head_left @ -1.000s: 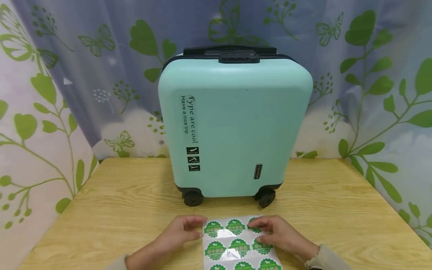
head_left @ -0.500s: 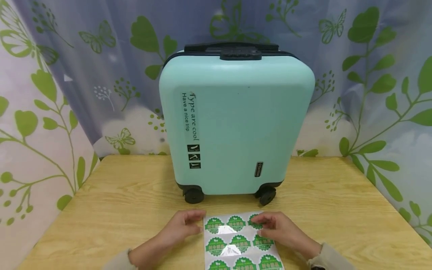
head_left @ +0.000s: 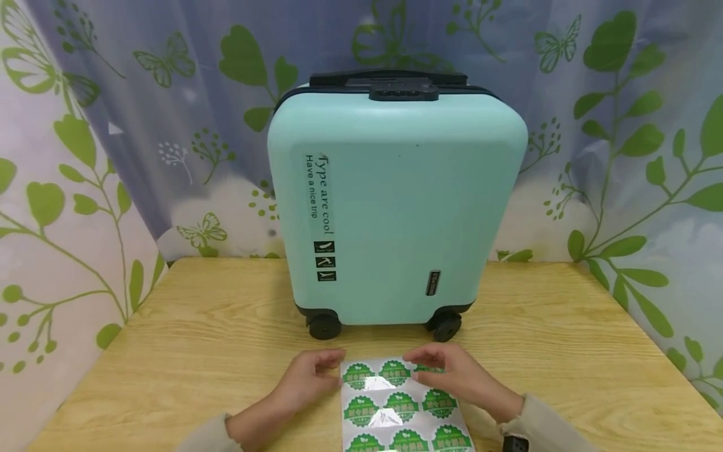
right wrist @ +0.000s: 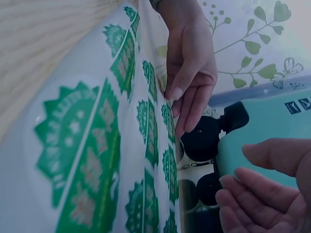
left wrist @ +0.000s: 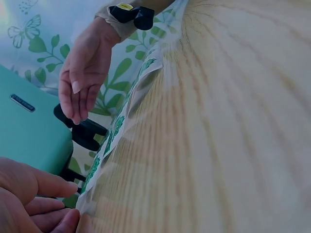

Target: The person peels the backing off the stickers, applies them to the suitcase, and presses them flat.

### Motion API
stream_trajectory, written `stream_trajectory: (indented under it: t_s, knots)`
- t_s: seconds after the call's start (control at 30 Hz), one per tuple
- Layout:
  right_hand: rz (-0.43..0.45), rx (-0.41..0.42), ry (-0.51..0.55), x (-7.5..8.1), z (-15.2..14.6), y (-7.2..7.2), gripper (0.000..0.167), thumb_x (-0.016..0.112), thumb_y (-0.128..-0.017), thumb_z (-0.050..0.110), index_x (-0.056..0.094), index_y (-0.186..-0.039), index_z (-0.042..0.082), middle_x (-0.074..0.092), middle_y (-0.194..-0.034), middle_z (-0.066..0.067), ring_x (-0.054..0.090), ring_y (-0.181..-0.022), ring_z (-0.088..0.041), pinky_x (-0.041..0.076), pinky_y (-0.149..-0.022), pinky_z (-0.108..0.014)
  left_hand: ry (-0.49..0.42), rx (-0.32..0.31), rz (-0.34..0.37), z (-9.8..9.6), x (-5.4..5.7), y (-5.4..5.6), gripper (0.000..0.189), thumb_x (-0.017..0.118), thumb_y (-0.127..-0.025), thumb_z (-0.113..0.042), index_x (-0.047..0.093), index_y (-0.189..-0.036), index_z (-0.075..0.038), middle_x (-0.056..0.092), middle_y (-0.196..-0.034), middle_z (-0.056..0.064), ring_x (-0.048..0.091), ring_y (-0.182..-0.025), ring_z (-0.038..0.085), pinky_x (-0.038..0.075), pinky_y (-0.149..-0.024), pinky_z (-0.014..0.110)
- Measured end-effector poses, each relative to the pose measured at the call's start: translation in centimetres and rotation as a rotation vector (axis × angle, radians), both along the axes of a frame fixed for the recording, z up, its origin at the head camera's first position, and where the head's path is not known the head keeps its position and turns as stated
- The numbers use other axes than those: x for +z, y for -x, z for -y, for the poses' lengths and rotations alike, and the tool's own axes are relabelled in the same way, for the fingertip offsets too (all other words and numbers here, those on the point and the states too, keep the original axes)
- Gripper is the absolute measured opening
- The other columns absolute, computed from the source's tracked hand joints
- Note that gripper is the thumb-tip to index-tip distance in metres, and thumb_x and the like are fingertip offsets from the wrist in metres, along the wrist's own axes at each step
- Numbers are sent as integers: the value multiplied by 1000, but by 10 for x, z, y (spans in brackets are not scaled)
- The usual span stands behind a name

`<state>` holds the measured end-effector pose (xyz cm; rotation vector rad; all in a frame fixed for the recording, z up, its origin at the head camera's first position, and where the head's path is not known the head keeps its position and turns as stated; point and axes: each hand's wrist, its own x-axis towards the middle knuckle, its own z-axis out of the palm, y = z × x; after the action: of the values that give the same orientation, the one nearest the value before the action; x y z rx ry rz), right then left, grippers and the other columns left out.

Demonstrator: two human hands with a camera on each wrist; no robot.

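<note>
The sticker sheet (head_left: 402, 408) lies on the desk (head_left: 198, 351) between the hands, in front of the suitcase (head_left: 395, 207). Its side edges run from the person toward the suitcase; the near end is out of view, so the long axis cannot be confirmed. The left hand (head_left: 309, 378), nearer, stands at the far left corner, fingers and thumb parted, contact uncertain. The right hand (head_left: 454, 375), relaxed and holding nothing, hangs above the far right corner.

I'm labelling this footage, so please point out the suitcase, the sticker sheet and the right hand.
Mint-green suitcase (head_left: 392, 210), head view, middle of the front shell.
Green sticker sheet (head_left: 403, 407), head view, middle of its printed face.
Right hand (head_left: 462, 375), head view, near the thumb's base.
</note>
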<state>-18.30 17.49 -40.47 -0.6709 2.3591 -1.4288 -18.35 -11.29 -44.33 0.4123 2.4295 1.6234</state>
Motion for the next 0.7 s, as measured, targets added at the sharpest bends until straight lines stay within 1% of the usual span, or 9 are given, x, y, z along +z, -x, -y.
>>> stream_trajectory:
  t_s: [0.17, 0.3, 0.4, 0.5, 0.57, 0.7]
  knots:
    - [3, 19, -22, 3, 18, 3, 31, 63, -90, 12, 63, -117, -3, 62, -118, -18, 54, -114, -37, 44, -95, -51, 40, 11, -60, 2, 0, -2, 39, 71, -78, 0, 63, -115, 7, 64, -115, 20, 60, -103, 34, 51, -85, 40]
    - [29, 4, -35, 0, 34, 6, 29, 64, -89, 12, 65, -115, 0, 63, -117, -15, 56, -112, -34, 45, -94, -49, 37, 2, -100, 2, -2, -2, 37, 72, -77, 2, 64, -113, 8, 64, -113, 22, 65, -92, 28, 54, -76, 29]
    - [72, -17, -32, -5, 46, 7, 27, 65, -89, 13, 66, -113, 2, 64, -115, -12, 58, -109, -31, 47, -91, -46, 34, -7, -117, 2, -4, -2, 38, 72, -76, 3, 63, -113, 9, 64, -112, 24, 66, -83, 21, 53, -69, 21]
    - [96, -37, -25, -9, 55, 9, 26, 65, -89, 15, 66, -112, 3, 65, -113, -11, 60, -106, -27, 49, -88, -43, 52, -12, -136, 2, -5, -1, 38, 73, -76, 1, 64, -113, 8, 65, -111, 22, 65, -83, 19, 52, -69, 19]
    - [104, -51, -15, -11, 58, 10, 26, 64, -89, 15, 66, -112, 3, 65, -112, -10, 60, -104, -25, 50, -87, -41, 67, -13, -145, 1, -6, -1, 38, 73, -76, 0, 65, -112, 7, 66, -110, 20, 65, -86, 21, 53, -70, 19]
    - [96, -75, -5, -13, 60, 12, 25, 64, -89, 16, 67, -110, 2, 66, -108, -9, 61, -99, -21, 51, -82, -37, 97, -18, -175, 1, -6, 0, 36, 74, -75, -1, 67, -110, 5, 67, -109, 18, 65, -88, 22, 52, -70, 19]
